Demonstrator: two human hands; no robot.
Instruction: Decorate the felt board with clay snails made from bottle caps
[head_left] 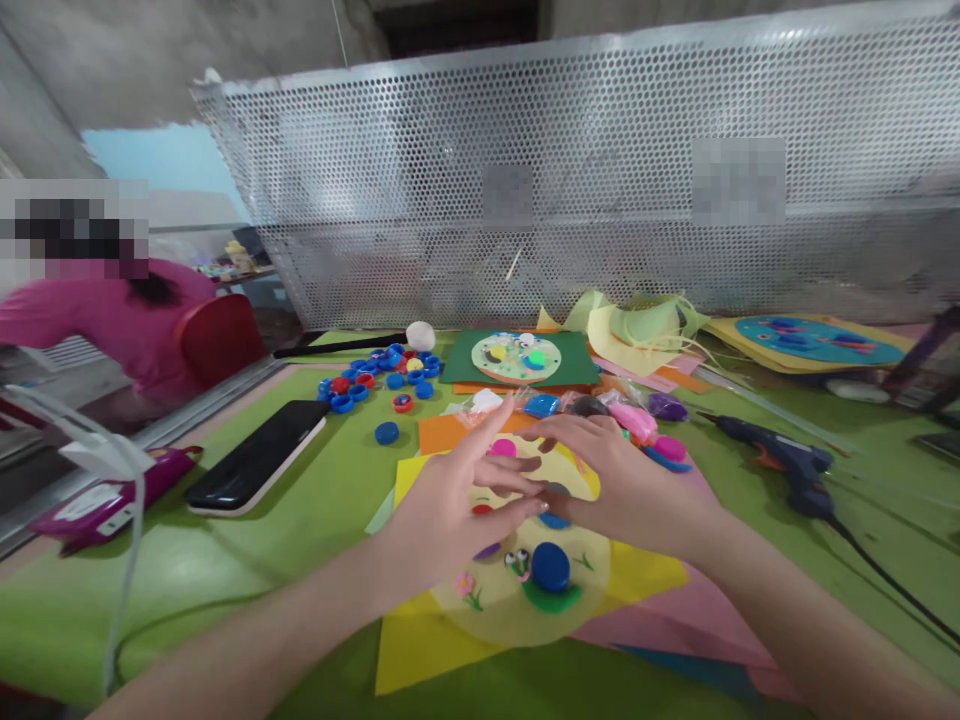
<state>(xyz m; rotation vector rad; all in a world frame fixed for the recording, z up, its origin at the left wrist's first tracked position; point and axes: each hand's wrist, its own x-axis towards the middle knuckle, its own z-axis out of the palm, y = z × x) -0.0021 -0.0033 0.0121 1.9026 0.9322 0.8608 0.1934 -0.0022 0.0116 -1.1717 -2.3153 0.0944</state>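
My left hand (450, 500) and my right hand (622, 480) hover above a pale yellow paper circle (517, 625), their thumb tips close together or touching. The left index finger points up and its other fingers reach rightward. The right fingers are bent but apart. No held thing shows; anything tiny between the tips I cannot make out. On the circle are a dark blue bottle cap (550, 567), a green clay strip (553, 597), a small clay head with eyes (517, 565) and a pink clay flower (465, 584). More caps are partly hidden behind my hands.
Several bottle caps (386, 433) and a phone (259, 455) lie leftward. A glue gun (787, 460) with a cord lies right. Clay packets (634, 420), a decorated circle on green card (457, 365) and paper scraps (622, 335) are behind. A person in pink (97, 310) sits far left.
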